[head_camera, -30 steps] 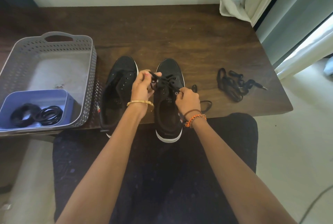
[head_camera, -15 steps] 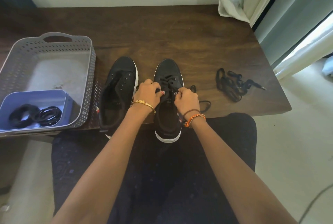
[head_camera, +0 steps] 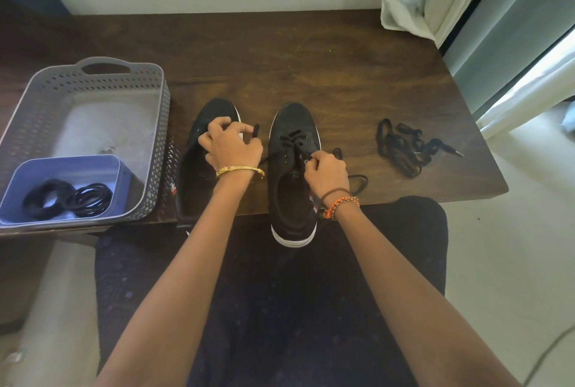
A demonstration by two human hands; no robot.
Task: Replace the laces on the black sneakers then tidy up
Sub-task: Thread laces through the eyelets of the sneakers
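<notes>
Two black sneakers stand side by side at the near edge of the dark wooden table (head_camera: 280, 53). The right sneaker (head_camera: 292, 125) has a black lace (head_camera: 292, 137) threaded through its front eyelets. My left hand (head_camera: 231, 147) is over the left sneaker (head_camera: 217, 109) and pinches one end of that lace, pulled out to the left. My right hand (head_camera: 326, 170) pinches the lace at the right sneaker's eyelets. The other lace end loops on the table by my right wrist. The left sneaker shows no lace.
A loose bundle of black laces (head_camera: 404, 150) lies on the table to the right. A grey perforated basket (head_camera: 93, 100) sits at the left, holding a blue tub (head_camera: 62, 168) with black coiled bands. Curtains hang at the far right. My lap is below the table edge.
My left hand has moved left from the right sneaker's tongue to above the left sneaker, drawing the lace end out sideways. My right hand has stayed at the eyelets.
</notes>
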